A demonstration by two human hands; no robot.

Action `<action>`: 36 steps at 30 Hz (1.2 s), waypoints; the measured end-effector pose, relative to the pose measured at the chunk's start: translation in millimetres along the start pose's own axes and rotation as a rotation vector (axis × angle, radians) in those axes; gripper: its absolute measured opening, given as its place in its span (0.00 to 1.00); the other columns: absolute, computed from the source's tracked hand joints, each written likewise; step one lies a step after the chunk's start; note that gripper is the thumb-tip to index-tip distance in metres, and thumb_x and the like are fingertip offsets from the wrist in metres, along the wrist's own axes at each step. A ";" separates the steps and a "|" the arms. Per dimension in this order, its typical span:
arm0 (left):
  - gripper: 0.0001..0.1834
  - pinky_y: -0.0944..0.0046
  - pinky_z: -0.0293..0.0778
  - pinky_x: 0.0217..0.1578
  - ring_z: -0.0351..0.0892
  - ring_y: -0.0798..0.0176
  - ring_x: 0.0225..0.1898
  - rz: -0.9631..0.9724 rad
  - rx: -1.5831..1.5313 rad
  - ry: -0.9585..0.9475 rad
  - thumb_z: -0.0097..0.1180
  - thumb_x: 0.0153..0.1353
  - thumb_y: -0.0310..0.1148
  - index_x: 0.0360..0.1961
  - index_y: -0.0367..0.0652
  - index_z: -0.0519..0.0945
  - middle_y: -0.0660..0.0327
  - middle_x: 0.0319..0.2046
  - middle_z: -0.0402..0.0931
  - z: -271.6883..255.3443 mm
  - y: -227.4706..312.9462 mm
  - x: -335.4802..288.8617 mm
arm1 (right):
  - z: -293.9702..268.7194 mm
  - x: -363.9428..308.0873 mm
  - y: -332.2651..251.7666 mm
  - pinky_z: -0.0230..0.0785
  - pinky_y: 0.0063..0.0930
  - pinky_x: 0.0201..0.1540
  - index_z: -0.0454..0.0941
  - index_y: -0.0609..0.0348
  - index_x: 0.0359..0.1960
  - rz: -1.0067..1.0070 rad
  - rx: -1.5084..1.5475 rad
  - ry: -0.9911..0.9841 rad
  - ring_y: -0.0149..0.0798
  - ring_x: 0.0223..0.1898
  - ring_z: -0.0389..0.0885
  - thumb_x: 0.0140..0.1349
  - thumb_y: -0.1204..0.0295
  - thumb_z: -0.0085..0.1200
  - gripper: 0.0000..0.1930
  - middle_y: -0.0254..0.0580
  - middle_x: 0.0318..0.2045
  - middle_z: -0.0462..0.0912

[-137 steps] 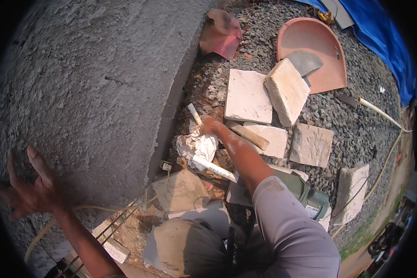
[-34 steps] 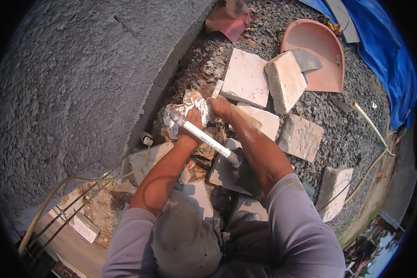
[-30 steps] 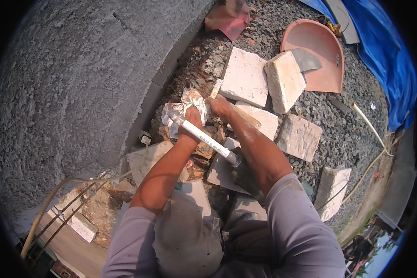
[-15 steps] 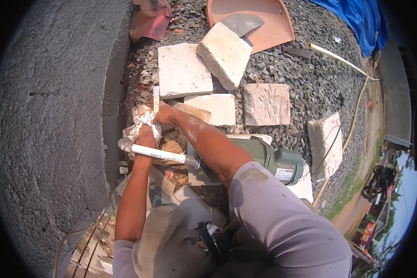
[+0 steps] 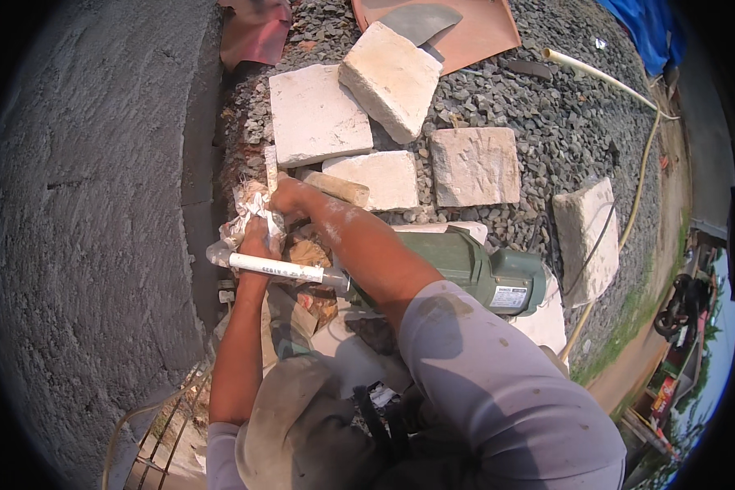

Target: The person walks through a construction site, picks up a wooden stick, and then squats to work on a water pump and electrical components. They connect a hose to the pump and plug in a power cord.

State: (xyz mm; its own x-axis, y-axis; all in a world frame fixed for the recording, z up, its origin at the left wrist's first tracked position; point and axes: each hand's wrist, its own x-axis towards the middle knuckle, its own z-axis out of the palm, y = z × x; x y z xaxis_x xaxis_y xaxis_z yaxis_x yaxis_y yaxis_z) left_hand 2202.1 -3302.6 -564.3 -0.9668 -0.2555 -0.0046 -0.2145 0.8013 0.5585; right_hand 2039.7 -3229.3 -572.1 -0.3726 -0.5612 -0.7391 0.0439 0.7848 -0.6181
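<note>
My left hand (image 5: 256, 236) reaches under a white plastic pipe (image 5: 276, 267) and is closed on a crumpled white wrapping (image 5: 249, 213). The pipe crosses above my left wrist, with a pale elbow fitting (image 5: 219, 252) at its left end and a grey fitting (image 5: 335, 280) at its right. Just right of the wrapping, my right hand (image 5: 287, 198) is closed, its fingertips mostly hidden. A narrow whitish strip (image 5: 271, 168) sticks up beside it. Below my right forearm lies a green electric motor pump (image 5: 465, 265), partly covered by the arm.
A rough grey wall (image 5: 114, 188) rises at the left. Pale stone blocks (image 5: 317, 114) and a short piece of wood (image 5: 336, 188) lie on grey gravel (image 5: 539, 106). A cream hose (image 5: 629, 224) runs down the right. An orange-brown pan (image 5: 482, 28) sits at the top.
The view has shifted a little, so the pump and blocks sit slightly differently in it. Both hands stay at the white wrapping and the pipe remains over my left wrist.
</note>
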 end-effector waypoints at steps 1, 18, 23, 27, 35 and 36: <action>0.20 0.54 0.66 0.51 0.66 0.40 0.50 -0.024 -0.042 -0.029 0.55 0.46 0.20 0.44 0.28 0.70 0.42 0.44 0.68 -3.6 5.4 0.3 | -4.7 -4.9 -3.9 0.70 0.36 0.47 0.75 0.69 0.42 -0.051 -0.142 -0.038 0.53 0.44 0.77 0.54 0.56 0.57 0.26 0.62 0.41 0.77; 0.17 0.55 0.68 0.51 0.70 0.44 0.50 -0.100 0.010 0.025 0.55 0.44 0.19 0.39 0.31 0.75 0.43 0.46 0.72 11.7 -1.3 1.8 | -13.9 -24.7 -7.7 0.69 0.37 0.47 0.70 0.72 0.46 -0.082 0.205 -0.041 0.50 0.44 0.77 0.46 0.65 0.60 0.27 0.61 0.40 0.77; 0.22 0.54 0.67 0.51 0.68 0.44 0.50 -0.169 0.094 -0.021 0.59 0.40 0.18 0.42 0.32 0.74 0.45 0.47 0.70 21.8 0.8 6.2 | -14.8 -29.4 -15.7 0.68 0.39 0.47 0.70 0.71 0.43 -0.238 -0.222 0.072 0.55 0.44 0.76 0.45 0.67 0.57 0.25 0.61 0.39 0.77; 0.25 0.53 0.67 0.49 0.67 0.43 0.50 -0.162 -0.020 -0.031 0.57 0.40 0.17 0.45 0.31 0.71 0.46 0.47 0.69 11.7 16.8 16.3 | 3.7 -5.4 -1.1 0.68 0.40 0.46 0.72 0.66 0.40 -0.296 -0.409 0.200 0.56 0.44 0.75 0.45 0.71 0.55 0.19 0.61 0.38 0.77; 0.23 0.53 0.64 0.53 0.68 0.40 0.49 -0.062 -0.063 0.220 0.51 0.44 0.16 0.46 0.30 0.70 0.41 0.46 0.68 21.9 -9.9 -9.6 | 22.3 3.0 -6.1 0.69 0.41 0.48 0.73 0.61 0.40 -0.213 -0.431 0.187 0.53 0.47 0.75 0.49 0.68 0.57 0.17 0.56 0.42 0.77; 0.23 0.53 0.65 0.52 0.69 0.40 0.49 -0.068 -0.105 0.292 0.51 0.44 0.16 0.46 0.31 0.71 0.41 0.46 0.69 19.2 -1.3 -13.7 | 20.4 3.6 1.6 0.69 0.42 0.48 0.73 0.61 0.40 -0.178 -0.437 0.232 0.53 0.48 0.75 0.50 0.67 0.57 0.17 0.55 0.42 0.78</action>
State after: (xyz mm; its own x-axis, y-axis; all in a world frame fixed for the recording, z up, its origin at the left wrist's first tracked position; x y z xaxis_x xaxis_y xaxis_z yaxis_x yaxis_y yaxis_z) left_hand 2213.0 -3289.7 -580.9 -0.8666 -0.4635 0.1848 -0.2471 0.7205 0.6479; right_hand 2057.4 -3235.4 -581.2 -0.5366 -0.6617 -0.5237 -0.4107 0.7469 -0.5229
